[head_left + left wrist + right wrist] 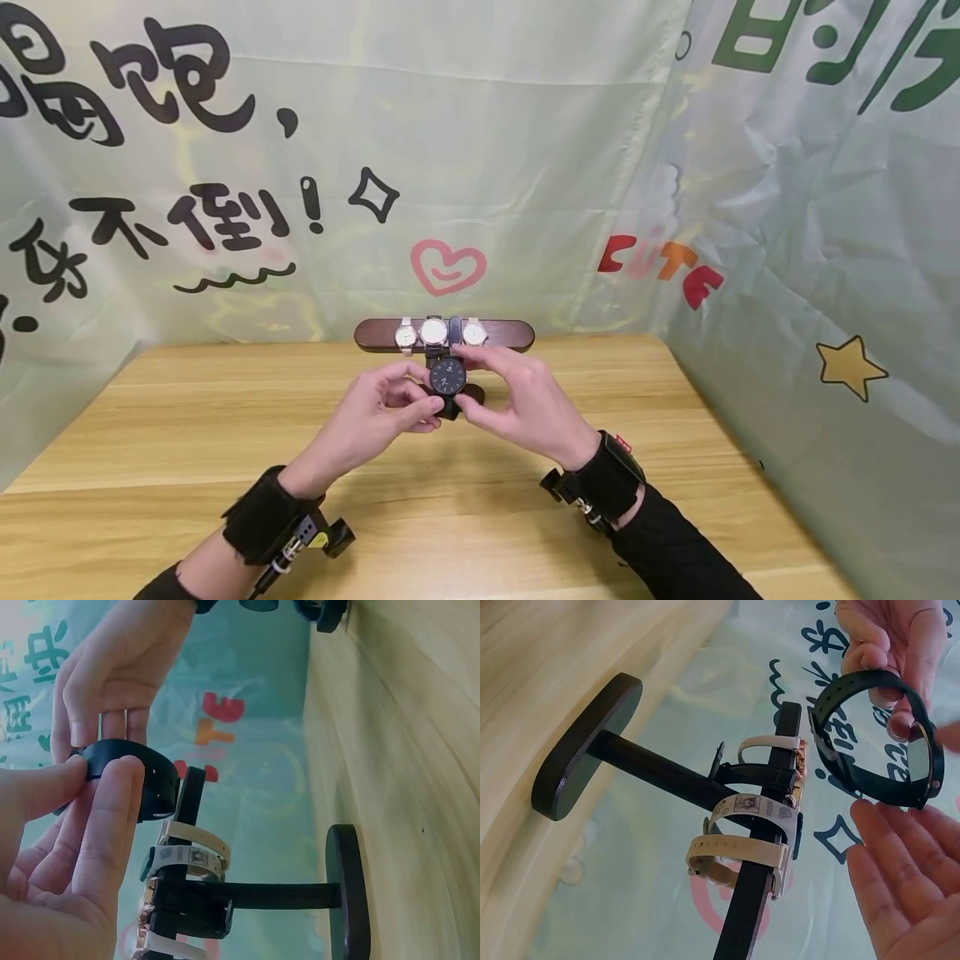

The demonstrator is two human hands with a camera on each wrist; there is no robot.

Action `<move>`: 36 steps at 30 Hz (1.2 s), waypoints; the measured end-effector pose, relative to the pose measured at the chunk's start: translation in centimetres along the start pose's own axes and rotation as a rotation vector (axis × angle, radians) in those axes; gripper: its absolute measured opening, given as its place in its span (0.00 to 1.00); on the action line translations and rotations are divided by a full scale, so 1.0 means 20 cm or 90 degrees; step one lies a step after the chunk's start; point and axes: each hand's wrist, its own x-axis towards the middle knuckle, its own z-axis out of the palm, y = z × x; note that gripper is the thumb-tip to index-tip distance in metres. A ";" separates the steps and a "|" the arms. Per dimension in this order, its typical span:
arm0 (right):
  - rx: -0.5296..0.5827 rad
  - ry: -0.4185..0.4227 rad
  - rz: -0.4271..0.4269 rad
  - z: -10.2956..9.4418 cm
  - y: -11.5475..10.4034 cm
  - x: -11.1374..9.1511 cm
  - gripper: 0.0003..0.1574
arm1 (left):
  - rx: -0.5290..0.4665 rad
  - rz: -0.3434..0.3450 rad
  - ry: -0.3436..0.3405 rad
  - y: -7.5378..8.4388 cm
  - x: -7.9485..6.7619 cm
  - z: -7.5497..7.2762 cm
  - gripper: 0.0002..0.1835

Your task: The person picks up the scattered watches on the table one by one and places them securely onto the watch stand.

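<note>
Both hands hold a wristwatch [448, 377] with a black dial and black strap, its dial turned up toward the head camera. On its left, my left hand [375, 412] pinches the strap between thumb and fingers. My right hand [528, 404] grips the watch from the right, fingertips and thumb at opposite edges. In the right wrist view the black strap [847, 686] forms a closed loop, apart from the dark T-shaped watch stand [671, 776]. Several watches hang on the stand's bar, including one with a beige strap [735, 847] and one with a printed pale strap [184, 857].
The stand's oval base [349, 900] rests on the wooden table [225, 442], near its back edge. A printed cloth backdrop [525, 167] rises behind and along the right side. Each wrist wears a black band [266, 517] with a small camera.
</note>
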 end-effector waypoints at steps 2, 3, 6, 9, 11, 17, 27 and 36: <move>0.002 -0.004 -0.014 0.00 0.00 0.00 0.36 | -0.002 0.012 -0.001 0.00 0.00 0.00 0.10; 0.001 -0.005 -0.017 0.00 0.00 0.00 0.38 | -0.001 0.019 -0.002 0.00 0.00 0.01 0.10; 0.000 -0.004 -0.023 0.00 0.00 0.00 0.39 | 0.006 0.040 -0.006 0.00 0.00 0.01 0.09; -0.004 -0.003 -0.017 0.00 0.00 0.00 0.38 | 0.020 0.059 -0.010 0.00 0.00 0.01 0.09; -0.007 -0.005 -0.012 0.00 0.00 0.00 0.37 | 0.032 0.068 -0.011 0.00 -0.01 0.02 0.09; -0.011 -0.012 0.001 0.00 0.00 0.00 0.36 | 0.077 0.086 -0.002 -0.01 -0.01 0.02 0.07; -0.029 -0.025 0.024 -0.04 0.01 -0.01 0.34 | 0.159 0.119 0.018 -0.01 -0.01 0.01 0.07; -0.061 -0.032 0.061 -0.12 0.02 0.00 0.35 | 0.270 0.152 0.116 0.03 -0.01 -0.08 0.06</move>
